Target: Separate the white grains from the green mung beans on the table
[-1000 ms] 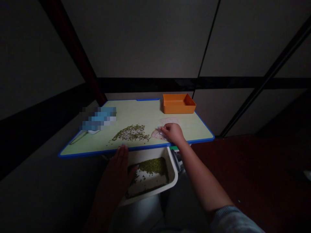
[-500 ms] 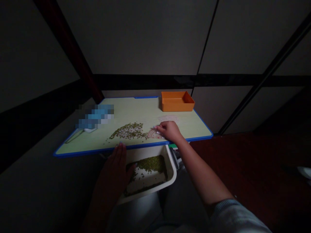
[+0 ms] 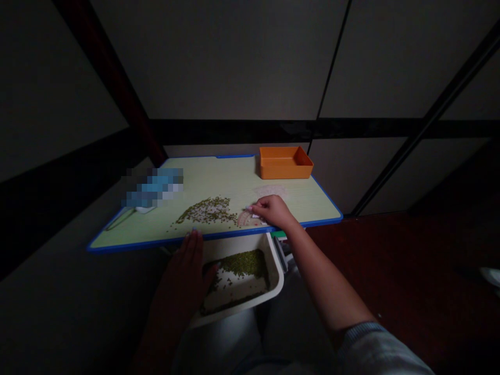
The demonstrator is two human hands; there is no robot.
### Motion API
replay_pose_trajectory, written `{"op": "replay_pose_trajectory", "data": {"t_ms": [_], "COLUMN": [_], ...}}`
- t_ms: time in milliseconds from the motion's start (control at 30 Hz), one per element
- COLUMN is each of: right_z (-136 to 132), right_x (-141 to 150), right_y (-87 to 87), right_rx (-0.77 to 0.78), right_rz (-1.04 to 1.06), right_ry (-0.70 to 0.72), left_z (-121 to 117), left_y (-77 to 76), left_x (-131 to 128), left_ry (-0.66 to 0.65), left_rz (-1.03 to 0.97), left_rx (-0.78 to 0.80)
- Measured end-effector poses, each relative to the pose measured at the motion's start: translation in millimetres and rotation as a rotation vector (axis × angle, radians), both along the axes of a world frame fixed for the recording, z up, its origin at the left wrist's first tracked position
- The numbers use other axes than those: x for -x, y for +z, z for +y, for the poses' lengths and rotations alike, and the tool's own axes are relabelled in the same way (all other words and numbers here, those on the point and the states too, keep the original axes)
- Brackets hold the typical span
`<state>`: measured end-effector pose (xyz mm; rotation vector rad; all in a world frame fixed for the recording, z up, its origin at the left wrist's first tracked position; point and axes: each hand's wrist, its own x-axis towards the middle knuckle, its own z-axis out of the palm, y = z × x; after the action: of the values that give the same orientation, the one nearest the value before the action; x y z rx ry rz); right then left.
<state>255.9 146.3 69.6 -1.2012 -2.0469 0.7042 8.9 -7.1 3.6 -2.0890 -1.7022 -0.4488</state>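
Slight move since the first frame: scene slid a little left and up, right hand (image 3: 272, 209) with its fingertips a touch farther left; against the middle frame, those fingertips sit slightly lower. Left hand (image 3: 183, 276) about the same.

Pale wall panels (image 3: 234, 62) with a dark band across the back, dark red floor (image 3: 375, 260) at right. Table (image 3: 211, 174), yellow-green top, blue rim, spans the middle. Cream bin (image 3: 278, 276) just under the table's near edge, over the person's legs (image 3: 222, 338); dark grey part (image 3: 280, 254) at its right side. Orange box (image 3: 285, 173) on the table, far right, open top. Blue object (image 3: 152, 186) at left, pixelated, can't tell what.

Left hand dim, fingers extended, thumb spread wide, over the bin's left side, fingertips by the table's near edge. Right hand narrow, thumb and fingertips drawn together above the table's near right part; can't tell if anything is gripped.

Green grains: one loose spread (image 3: 207, 211) on the table, center-left near, left of the right hand; one heap (image 3: 248, 263) in the bin, thickest far right, thin scatter left. Fan-shaped pale pinkish piece (image 3: 245, 220) with curved markings just below the right fingertips, flat on the table, partly hidden. Faint pinkish patch (image 3: 271, 190) between orange box and right hand, material unclear. Tiny white bit (image 3: 255, 215) under the right fingertips.
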Motion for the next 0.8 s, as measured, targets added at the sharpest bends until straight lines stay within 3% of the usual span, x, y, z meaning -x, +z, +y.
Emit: {"op": "replay_pose_trajectory", "data": {"t_ms": [667, 800], "right_z": [-2.1, -2.1], "right_x": [-1.7, -1.1], "right_y": [2.2, 1.4], "right_rx": [0.016, 0.005], "right_rz": [0.047, 0.053], "right_ry": [0.103, 0.073], "left_z": [-1.1, -0.5], "left_y": [2.1, 0.4], "left_x": [-1.9, -1.1], "left_ry": [0.014, 0.005], "left_rz": [-0.044, -0.036], "left_rx": [0.036, 0.023]}}
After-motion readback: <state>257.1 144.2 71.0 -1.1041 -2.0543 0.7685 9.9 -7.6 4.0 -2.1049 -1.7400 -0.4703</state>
